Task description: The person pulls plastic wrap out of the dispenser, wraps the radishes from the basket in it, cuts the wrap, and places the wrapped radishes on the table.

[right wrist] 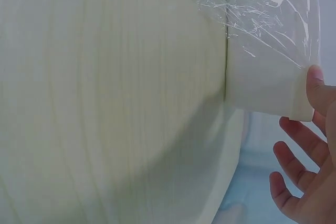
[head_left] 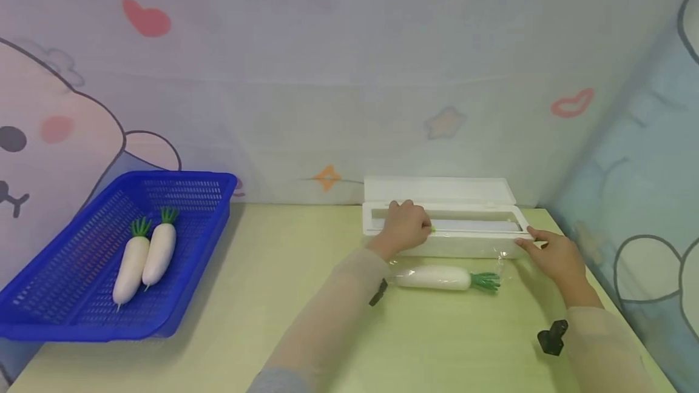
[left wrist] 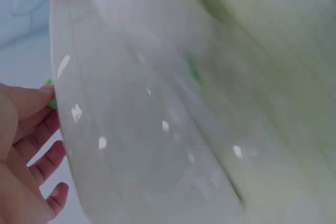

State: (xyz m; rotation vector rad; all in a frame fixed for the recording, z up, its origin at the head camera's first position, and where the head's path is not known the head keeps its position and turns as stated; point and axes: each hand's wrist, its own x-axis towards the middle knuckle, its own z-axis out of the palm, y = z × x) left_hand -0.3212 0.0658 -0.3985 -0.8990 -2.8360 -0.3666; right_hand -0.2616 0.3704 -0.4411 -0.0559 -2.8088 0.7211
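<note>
A white cling film dispenser stands at the back right with its lid raised. My left hand is over its front rim and pinches a small green slide cutter between thumb and forefinger. At the dispenser's right end, my right hand grips the corner, thumb on the front rim and other fingers spread below. Clear cling film runs down the dispenser's front towards me. A white radish with green leaf stubs lies on the table before it, the film over it.
A blue perforated basket at the left holds two more white radishes. A printed cloth hangs behind the pale yellow-green table, and another side of it rises at the right edge.
</note>
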